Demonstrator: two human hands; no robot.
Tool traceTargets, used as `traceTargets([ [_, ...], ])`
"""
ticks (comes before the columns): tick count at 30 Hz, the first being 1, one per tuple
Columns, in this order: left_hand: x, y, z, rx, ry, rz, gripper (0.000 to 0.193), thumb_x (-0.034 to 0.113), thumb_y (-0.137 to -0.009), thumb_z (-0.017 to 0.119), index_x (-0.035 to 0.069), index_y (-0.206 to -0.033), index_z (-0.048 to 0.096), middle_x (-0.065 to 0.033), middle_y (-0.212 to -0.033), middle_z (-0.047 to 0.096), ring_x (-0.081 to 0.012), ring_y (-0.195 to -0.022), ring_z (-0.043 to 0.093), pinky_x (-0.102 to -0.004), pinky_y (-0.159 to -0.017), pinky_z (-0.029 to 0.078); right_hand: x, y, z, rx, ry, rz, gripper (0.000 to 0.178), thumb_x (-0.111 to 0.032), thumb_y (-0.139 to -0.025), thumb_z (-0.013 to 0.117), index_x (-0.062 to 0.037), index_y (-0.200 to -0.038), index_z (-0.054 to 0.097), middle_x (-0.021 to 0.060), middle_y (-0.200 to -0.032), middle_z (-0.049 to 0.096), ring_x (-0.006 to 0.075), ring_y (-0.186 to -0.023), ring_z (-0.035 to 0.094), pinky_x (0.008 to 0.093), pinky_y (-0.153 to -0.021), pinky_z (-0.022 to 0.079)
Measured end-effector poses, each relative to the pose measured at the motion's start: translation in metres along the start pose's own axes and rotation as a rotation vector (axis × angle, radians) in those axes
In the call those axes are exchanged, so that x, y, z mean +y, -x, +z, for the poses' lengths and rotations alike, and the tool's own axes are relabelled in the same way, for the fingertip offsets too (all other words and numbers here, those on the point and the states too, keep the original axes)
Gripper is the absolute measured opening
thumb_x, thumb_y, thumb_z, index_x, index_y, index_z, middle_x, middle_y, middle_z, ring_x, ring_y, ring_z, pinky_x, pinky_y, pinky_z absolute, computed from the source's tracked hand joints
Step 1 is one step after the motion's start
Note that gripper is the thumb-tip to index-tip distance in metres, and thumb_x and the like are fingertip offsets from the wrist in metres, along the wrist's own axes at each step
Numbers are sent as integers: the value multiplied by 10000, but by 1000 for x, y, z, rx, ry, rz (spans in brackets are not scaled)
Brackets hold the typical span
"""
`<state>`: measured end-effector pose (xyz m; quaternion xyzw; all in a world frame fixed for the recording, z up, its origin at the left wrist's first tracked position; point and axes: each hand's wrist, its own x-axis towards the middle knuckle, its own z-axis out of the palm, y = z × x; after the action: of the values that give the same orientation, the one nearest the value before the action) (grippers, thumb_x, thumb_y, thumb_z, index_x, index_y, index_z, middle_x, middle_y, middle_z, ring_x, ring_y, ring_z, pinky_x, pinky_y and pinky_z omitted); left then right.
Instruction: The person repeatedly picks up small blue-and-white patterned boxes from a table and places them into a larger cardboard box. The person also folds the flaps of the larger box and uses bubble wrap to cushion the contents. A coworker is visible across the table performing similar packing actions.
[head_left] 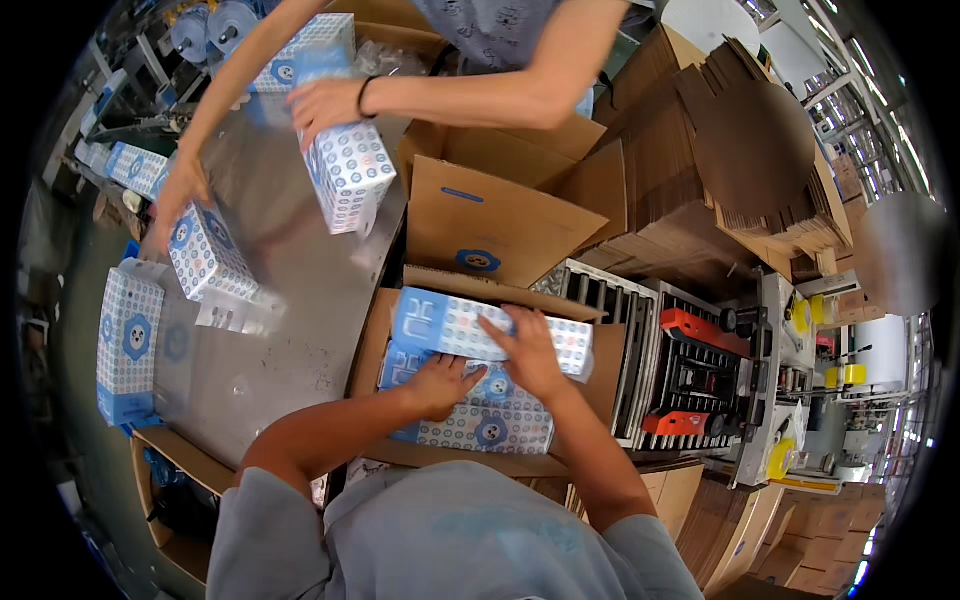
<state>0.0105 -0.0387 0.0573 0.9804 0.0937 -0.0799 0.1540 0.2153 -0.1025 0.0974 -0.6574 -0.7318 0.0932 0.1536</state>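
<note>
In front of me stands an open cardboard carton (pixel 595 405) with several blue-and-white patterned packs inside. My right hand (pixel 533 355) grips the upper pack (pixel 455 325), which lies crosswise along the carton's far side, thumb and fingers apart over it. My left hand (pixel 440 388) presses on the packs just below, its fingers stretched out and holding nothing that I can see. A lower pack (pixel 490 430) shows nearest my body. Part of the middle pack is hidden under my hands.
Across the metal table (pixel 290 330), a co-worker's hands hold two similar packs (pixel 350 175) (pixel 210 255). Another pack (pixel 130 345) stands at the table's left edge. A second open carton (pixel 500 215) lies beyond mine. To the right are a roller conveyor (pixel 620 350) and stacked flat cardboard (pixel 690 190).
</note>
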Motion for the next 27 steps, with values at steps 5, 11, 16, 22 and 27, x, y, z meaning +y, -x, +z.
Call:
traceTargets([
  [5,-27,24,-8,353,147,-242,706,381,-835,629,74,-1423,387,-157,-1484,328,-361,-1406,221,-532,-1141,151,-8,27,47,-47,225,246,632,-408,-889,572,-172,-1446,387,140,-1538,245,340,-1423,205,584,-1118,140],
  [11,-51,22,24,308,190,-160,727,488,-858,597,48,-1402,399,-126,-1507,308,-316,-1421,203,-532,-1148,120,29,39,56,-296,97,320,630,-440,-947,491,-158,-1476,301,104,-1562,191,326,-1445,141,503,-1151,139],
  [16,-52,54,29,312,184,-259,742,469,-824,635,27,-1382,423,-162,-1497,311,-353,-1404,234,-588,-1115,155,3,67,-51,330,383,426,635,-179,-787,726,-45,-1340,444,184,-1264,513,366,-1166,502,470,-967,410],
  [22,-47,34,25,288,162,-294,773,438,-827,634,10,-1413,367,-188,-1503,288,-392,-1408,204,-599,-1112,146,60,171,-54,-158,-288,859,366,-241,-827,683,14,-1083,625,141,-803,685,312,-733,664,378,-675,523],
  [27,-42,14,60,429,34,-679,761,462,-861,584,30,-1435,331,-199,-1492,304,-403,-1388,241,-555,-1110,193,153,202,-75,-50,-684,815,246,-171,-831,664,-26,-1030,665,144,-847,699,249,-757,689,331,-674,517],
])
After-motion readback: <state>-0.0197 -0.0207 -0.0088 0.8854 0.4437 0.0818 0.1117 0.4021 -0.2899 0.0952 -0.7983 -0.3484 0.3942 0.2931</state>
